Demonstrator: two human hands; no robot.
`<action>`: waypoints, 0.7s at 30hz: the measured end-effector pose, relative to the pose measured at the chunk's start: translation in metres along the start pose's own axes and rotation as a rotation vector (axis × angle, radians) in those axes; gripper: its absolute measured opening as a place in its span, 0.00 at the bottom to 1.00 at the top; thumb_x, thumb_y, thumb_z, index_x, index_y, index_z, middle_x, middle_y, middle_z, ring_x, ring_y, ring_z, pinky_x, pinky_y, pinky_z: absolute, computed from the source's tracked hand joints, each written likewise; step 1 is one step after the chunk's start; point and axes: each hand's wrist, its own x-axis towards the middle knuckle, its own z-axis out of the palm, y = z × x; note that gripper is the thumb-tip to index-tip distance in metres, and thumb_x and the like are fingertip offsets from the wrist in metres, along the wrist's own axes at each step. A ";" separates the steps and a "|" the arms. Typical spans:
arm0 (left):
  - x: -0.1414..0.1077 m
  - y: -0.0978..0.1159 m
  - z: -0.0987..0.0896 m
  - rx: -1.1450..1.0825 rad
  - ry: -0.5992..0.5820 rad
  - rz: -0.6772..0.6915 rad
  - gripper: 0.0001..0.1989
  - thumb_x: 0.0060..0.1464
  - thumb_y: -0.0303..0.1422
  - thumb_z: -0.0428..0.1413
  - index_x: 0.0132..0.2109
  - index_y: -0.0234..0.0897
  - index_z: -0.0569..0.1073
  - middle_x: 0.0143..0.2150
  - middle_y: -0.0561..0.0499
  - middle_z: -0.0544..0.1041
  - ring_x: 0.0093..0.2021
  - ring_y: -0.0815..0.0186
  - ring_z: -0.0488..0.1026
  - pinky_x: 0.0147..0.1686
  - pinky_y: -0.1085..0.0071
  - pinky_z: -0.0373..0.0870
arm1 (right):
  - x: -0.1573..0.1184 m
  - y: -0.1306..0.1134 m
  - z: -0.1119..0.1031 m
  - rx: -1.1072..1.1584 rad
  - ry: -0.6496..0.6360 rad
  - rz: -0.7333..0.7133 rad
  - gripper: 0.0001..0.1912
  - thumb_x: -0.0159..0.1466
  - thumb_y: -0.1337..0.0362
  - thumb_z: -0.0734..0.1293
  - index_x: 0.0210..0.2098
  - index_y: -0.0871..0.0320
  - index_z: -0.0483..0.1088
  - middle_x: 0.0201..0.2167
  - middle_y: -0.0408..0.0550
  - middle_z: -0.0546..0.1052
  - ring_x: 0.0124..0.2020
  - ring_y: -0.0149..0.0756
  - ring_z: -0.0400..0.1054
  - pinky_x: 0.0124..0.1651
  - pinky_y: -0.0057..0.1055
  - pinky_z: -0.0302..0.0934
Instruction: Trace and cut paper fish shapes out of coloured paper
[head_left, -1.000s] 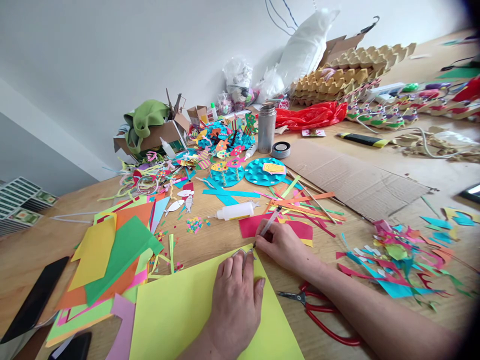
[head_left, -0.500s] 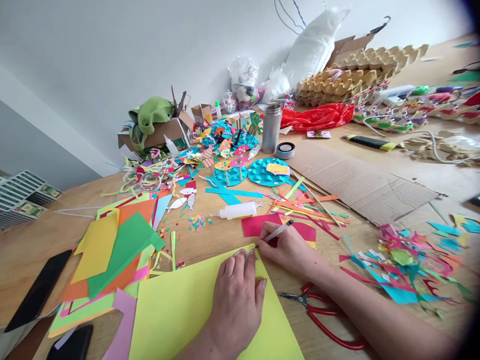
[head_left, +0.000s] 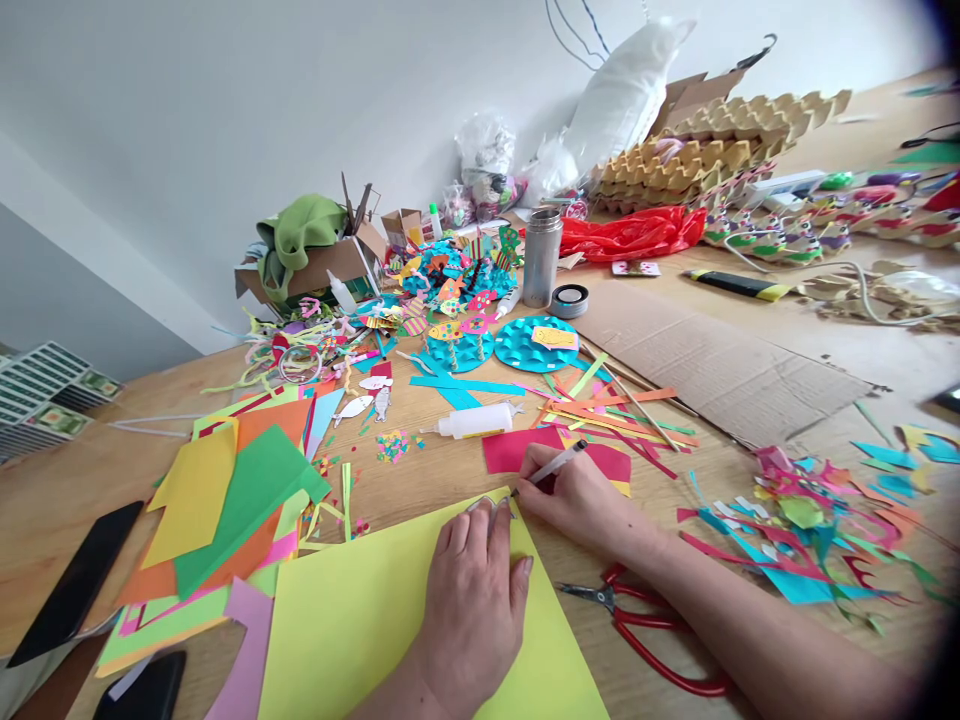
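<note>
My left hand (head_left: 474,600) lies flat on a large yellow sheet of paper (head_left: 337,620), fingers stretched toward its far edge. Under its fingertips is a small pale cutout (head_left: 491,500), mostly covered, so its full shape is hidden. A pen (head_left: 556,462) with a white barrel and dark end is pinched in my right hand (head_left: 574,500). Its tip meets the sheet's far right corner beside the cutout. Scissors with red handles (head_left: 645,625) rest below my right forearm, partly covered by it. Dark red paper (head_left: 517,450) lies just beyond my right hand.
Coloured sheets (head_left: 247,500) are piled on the left. Beyond my hands lie a white glue bottle (head_left: 480,421), blue discs (head_left: 517,345) and paper strips (head_left: 622,410). A metal flask (head_left: 541,258) stands farther back. Flat cardboard (head_left: 720,360) and paper scraps (head_left: 817,540) are on the right.
</note>
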 end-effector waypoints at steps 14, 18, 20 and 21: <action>-0.001 0.000 -0.001 0.001 0.006 0.015 0.21 0.62 0.34 0.48 0.59 0.30 0.65 0.52 0.41 0.70 0.49 0.55 0.65 0.50 0.57 0.65 | -0.002 -0.002 -0.001 -0.008 -0.018 0.015 0.05 0.56 0.68 0.62 0.24 0.56 0.62 0.18 0.38 0.66 0.20 0.28 0.59 0.23 0.25 0.52; 0.000 0.000 -0.002 -0.004 0.012 0.013 0.20 0.62 0.34 0.48 0.59 0.30 0.66 0.51 0.41 0.71 0.49 0.55 0.66 0.50 0.56 0.65 | -0.002 -0.002 0.001 -0.007 -0.019 0.011 0.06 0.56 0.68 0.62 0.24 0.56 0.61 0.18 0.38 0.66 0.20 0.28 0.59 0.22 0.25 0.52; 0.000 0.000 -0.002 -0.004 0.013 0.012 0.20 0.62 0.34 0.48 0.59 0.31 0.66 0.51 0.41 0.71 0.49 0.55 0.66 0.50 0.57 0.65 | -0.002 -0.001 0.001 0.001 -0.023 0.005 0.06 0.56 0.68 0.62 0.24 0.56 0.61 0.18 0.38 0.66 0.19 0.28 0.59 0.22 0.25 0.52; 0.000 0.001 -0.002 -0.004 0.014 0.011 0.20 0.62 0.34 0.48 0.59 0.31 0.66 0.51 0.41 0.71 0.48 0.55 0.66 0.50 0.57 0.65 | -0.002 -0.001 0.002 0.005 -0.025 0.001 0.06 0.56 0.68 0.62 0.24 0.56 0.61 0.18 0.38 0.66 0.19 0.28 0.59 0.22 0.25 0.52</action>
